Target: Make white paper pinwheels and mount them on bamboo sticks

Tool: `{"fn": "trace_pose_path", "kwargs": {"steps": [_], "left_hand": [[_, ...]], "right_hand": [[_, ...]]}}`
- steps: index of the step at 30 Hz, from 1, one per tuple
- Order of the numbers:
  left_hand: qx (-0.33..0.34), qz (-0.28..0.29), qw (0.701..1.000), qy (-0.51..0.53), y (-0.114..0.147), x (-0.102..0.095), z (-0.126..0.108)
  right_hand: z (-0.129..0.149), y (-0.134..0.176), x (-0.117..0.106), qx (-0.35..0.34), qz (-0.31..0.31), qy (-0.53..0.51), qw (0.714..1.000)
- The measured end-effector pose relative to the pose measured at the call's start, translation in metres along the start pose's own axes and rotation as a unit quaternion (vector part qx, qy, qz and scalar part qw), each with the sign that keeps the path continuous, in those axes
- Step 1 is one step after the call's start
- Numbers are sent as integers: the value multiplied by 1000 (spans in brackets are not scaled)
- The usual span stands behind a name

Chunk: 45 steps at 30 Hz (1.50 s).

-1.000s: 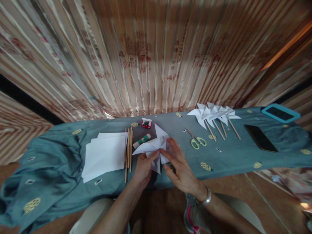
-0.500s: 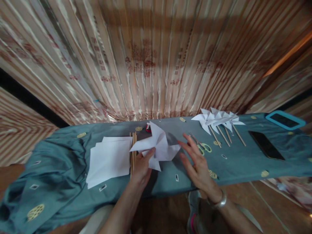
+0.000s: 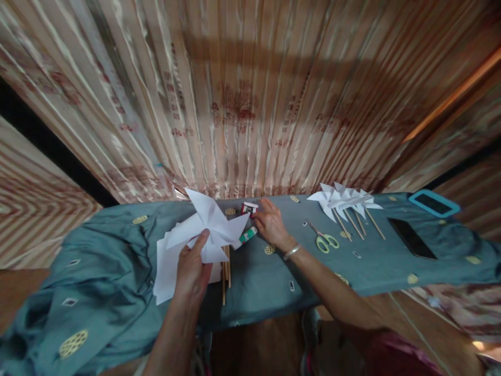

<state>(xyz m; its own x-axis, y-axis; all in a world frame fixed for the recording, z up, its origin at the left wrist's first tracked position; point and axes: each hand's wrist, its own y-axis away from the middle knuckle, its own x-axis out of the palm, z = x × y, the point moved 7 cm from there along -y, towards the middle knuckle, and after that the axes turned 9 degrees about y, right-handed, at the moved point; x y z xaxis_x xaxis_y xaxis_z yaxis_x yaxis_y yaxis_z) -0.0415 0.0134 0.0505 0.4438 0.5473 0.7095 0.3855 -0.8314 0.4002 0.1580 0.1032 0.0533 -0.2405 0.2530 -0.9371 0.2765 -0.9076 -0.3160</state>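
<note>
White paper pinwheel [image 3: 213, 222] is up in the left hand [image 3: 191, 261], clamped: thumb on the front near the hub, other fingers behind. It sits over the stack of white paper sheets [image 3: 166, 271], which shows mostly at its 8 o'clock. Wooden sticks [image 3: 226, 274] at its 5 o'clock, partly covered by it. Green-and-white glue stick [image 3: 246, 237] at 3 o'clock, just beside a blade tip. Small red box [image 3: 249, 210] at 2 o'clock, right hand [image 3: 274, 224] at it; can't tell if those fingertips are pinched on anything. Silver bracelet [image 3: 291, 251] on that wrist. Green-handled scissors [image 3: 324, 241] farther out at 3 o'clock; pinwheels on sticks [image 3: 344, 199] at the scissors' 1 o'clock, black phone [image 3: 412, 238] at their 3. All on teal tablecloth [image 3: 305, 277]; curtain [image 3: 235, 104] at 12.
</note>
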Motion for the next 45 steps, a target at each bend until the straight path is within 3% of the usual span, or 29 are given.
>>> {"fn": "trace_pose_path", "kwargs": {"steps": [3, 7, 14, 21, 24, 27, 33, 37, 41, 45], "left_hand": [[-7, -1, 1000, 4, -1, -3, -3], [-13, 4, 1000, 10, 0, -1, -5], [-13, 21, 999, 23, -1, 0, -6], [-6, 10, 999, 31, 1, 4, -3], [-13, 18, 999, 33, 1, 8, 2], [-11, 31, 999, 28, 2, 14, 8], [-8, 94, 995, -10, 9, 29, 37], [-18, 123, 991, -43, 15, 38, 60], [-8, 127, 991, -52, 15, 45, 74], [1, 129, 990, -61, 13, 50, 81]], "right_hand": [[12, -30, 8, -30, 30, 81, 996], [14, -48, 20, -45, 71, 125, 989], [15, -56, 22, -51, 69, 95, 992], [8, -52, 17, -14, 20, 14, 1000], [-4, -37, 7, 28, -13, -32, 999], [-19, 1, -2, 59, -30, -74, 995], [-36, 86, 6, 25, 33, -148, 988], [-52, 97, 10, 39, 22, -166, 985], [-66, 98, -3, 73, -25, -171, 982], [-60, 106, -15, 61, -25, -165, 984]]}}
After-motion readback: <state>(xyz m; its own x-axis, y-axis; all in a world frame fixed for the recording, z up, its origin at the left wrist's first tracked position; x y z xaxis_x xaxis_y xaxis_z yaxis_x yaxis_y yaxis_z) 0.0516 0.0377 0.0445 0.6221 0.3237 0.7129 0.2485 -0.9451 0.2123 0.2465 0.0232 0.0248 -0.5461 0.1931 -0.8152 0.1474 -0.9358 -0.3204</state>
